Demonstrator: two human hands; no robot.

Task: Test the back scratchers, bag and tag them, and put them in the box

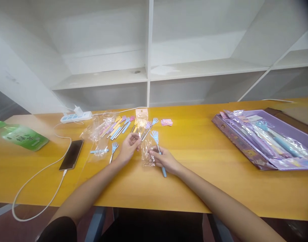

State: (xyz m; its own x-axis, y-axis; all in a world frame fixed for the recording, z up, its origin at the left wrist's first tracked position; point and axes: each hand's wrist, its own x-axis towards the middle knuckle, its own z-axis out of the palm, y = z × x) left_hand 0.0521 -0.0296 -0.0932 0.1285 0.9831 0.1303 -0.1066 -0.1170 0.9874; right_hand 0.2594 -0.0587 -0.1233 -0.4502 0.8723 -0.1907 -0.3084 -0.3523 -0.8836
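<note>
My right hand (166, 159) is closed around the blue handle of a telescopic back scratcher (155, 136), its light blue claw pointing away from me. Flat on the table between my hands lies a clear plastic bag (146, 156) with a pink header. My left hand (130, 147) pinches this bag's left edge. Beyond my left hand is a row of back scratchers (121, 127) in blue, yellow, purple and pink, several with metal shafts. Another blue back scratcher (114, 148) lies left of my left wrist. Small pink cards (166, 122) lie beyond my right hand.
Crumpled clear bags (93, 129) lie left of the row. Farther left are a phone (72, 154) on a white cable, a green bottle (24, 136) on its side and a power strip (75, 117). A purple box (272, 116) at right holds bagged back scratchers. White shelving stands behind.
</note>
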